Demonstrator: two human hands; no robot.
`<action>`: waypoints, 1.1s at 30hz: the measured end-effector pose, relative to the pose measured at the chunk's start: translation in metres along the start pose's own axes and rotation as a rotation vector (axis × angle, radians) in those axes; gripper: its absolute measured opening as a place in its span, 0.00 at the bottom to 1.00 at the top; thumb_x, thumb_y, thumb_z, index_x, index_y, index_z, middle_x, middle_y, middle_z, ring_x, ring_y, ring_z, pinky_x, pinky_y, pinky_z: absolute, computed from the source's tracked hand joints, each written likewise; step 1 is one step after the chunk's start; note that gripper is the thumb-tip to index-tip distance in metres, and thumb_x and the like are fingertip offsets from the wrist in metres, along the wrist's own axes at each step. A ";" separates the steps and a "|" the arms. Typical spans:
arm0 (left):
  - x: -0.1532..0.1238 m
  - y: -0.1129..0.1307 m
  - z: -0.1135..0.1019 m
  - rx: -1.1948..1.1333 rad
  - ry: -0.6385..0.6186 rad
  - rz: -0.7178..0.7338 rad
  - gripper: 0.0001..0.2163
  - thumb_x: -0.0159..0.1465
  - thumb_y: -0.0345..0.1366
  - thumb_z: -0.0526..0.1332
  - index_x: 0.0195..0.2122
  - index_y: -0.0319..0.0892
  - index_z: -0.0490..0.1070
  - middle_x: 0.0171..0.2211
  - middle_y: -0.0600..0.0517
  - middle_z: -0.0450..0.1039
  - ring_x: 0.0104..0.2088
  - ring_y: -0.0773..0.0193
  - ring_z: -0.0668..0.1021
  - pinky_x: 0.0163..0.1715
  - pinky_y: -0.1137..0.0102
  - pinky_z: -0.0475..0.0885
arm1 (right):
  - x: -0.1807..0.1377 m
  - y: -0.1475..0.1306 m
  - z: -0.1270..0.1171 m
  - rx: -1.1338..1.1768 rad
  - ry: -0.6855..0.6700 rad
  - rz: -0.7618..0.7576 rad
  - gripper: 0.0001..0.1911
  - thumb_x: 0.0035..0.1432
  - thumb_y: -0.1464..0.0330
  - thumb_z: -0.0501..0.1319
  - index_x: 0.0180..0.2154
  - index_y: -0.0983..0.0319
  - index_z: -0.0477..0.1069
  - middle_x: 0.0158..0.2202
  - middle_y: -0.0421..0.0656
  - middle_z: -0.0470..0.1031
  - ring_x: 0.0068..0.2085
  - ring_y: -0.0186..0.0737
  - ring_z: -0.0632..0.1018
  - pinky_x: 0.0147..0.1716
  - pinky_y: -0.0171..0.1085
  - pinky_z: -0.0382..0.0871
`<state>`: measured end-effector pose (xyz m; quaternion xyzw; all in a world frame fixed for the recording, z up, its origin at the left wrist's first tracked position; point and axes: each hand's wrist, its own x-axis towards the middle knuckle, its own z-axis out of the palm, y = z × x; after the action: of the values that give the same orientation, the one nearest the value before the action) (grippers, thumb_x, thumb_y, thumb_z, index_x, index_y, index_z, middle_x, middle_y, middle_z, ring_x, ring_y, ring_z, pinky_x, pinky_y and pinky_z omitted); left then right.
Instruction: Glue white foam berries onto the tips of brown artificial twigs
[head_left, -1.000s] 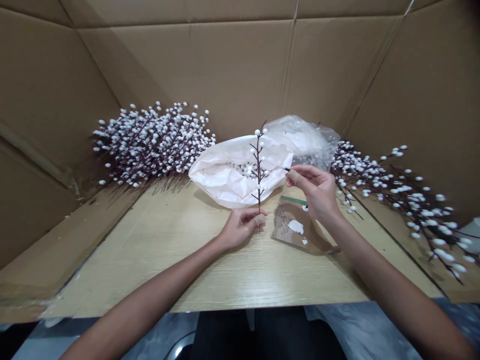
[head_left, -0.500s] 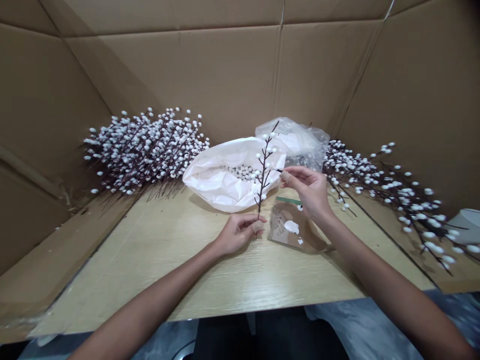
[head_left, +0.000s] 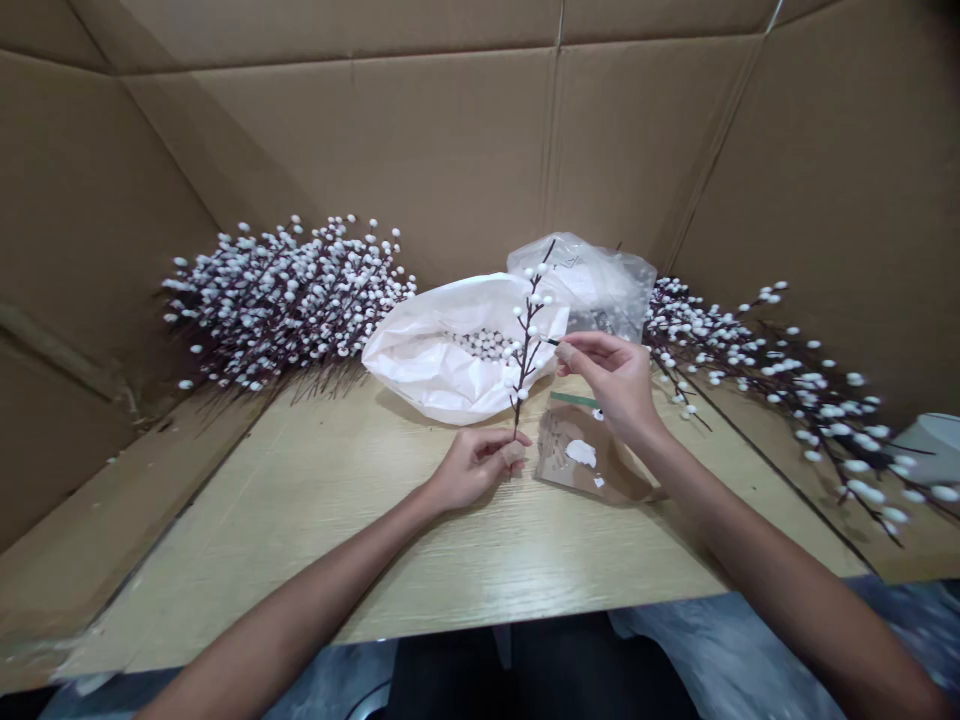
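Soft, even overhead light — faint shadows, sharp centre, edges bowed and blurred.

I see my left hand (head_left: 480, 465) pinching the foot of a thin dark-brown branch with white bead buds (head_left: 527, 340), held upright over the pale wooden table (head_left: 360, 540). My right hand (head_left: 611, 380) pinches one of its side twigs. Just beyond lies an open white plastic bag (head_left: 435, 365), with a crumpled clear plastic bag (head_left: 600, 280) to its right. A dense heap of beaded branches (head_left: 285, 295) lies far left, and a looser spread of beaded branches (head_left: 757, 355) lies on the right.
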<state>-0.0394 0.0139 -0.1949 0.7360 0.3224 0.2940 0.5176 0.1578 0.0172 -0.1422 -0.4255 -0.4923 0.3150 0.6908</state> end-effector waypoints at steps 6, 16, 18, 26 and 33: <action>0.000 -0.002 0.000 -0.021 -0.009 0.000 0.16 0.63 0.44 0.58 0.37 0.33 0.74 0.25 0.52 0.69 0.26 0.68 0.71 0.28 0.74 0.65 | 0.001 0.002 0.000 0.034 0.004 0.010 0.07 0.45 0.69 0.69 0.30 0.64 0.77 0.25 0.40 0.77 0.24 0.33 0.75 0.27 0.34 0.70; 0.000 -0.001 0.000 -0.029 -0.010 0.024 0.15 0.64 0.43 0.58 0.36 0.33 0.74 0.25 0.52 0.69 0.27 0.70 0.70 0.28 0.75 0.65 | 0.000 0.001 0.000 0.028 0.009 -0.068 0.06 0.46 0.69 0.69 0.30 0.63 0.77 0.26 0.40 0.78 0.24 0.33 0.77 0.27 0.35 0.72; 0.000 0.000 0.000 -0.026 -0.004 0.015 0.15 0.63 0.43 0.58 0.36 0.33 0.74 0.25 0.52 0.69 0.26 0.69 0.70 0.27 0.75 0.64 | 0.000 0.001 -0.001 0.026 0.001 -0.071 0.06 0.46 0.69 0.69 0.30 0.63 0.77 0.27 0.40 0.78 0.25 0.34 0.77 0.27 0.35 0.73; 0.001 0.001 0.000 -0.017 0.004 -0.003 0.16 0.63 0.44 0.58 0.37 0.33 0.74 0.25 0.51 0.70 0.26 0.68 0.71 0.27 0.75 0.64 | 0.000 0.000 -0.001 0.004 0.011 -0.058 0.05 0.46 0.71 0.69 0.30 0.64 0.78 0.28 0.42 0.79 0.25 0.34 0.77 0.27 0.36 0.72; 0.000 0.001 0.001 -0.025 0.020 -0.017 0.17 0.62 0.45 0.59 0.36 0.33 0.74 0.23 0.52 0.69 0.25 0.68 0.71 0.27 0.74 0.65 | -0.001 0.002 -0.001 -0.005 0.018 -0.067 0.05 0.47 0.71 0.68 0.30 0.64 0.78 0.28 0.41 0.78 0.25 0.33 0.77 0.27 0.35 0.72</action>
<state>-0.0389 0.0132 -0.1940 0.7239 0.3302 0.3006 0.5259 0.1583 0.0173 -0.1442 -0.4133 -0.5009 0.2864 0.7044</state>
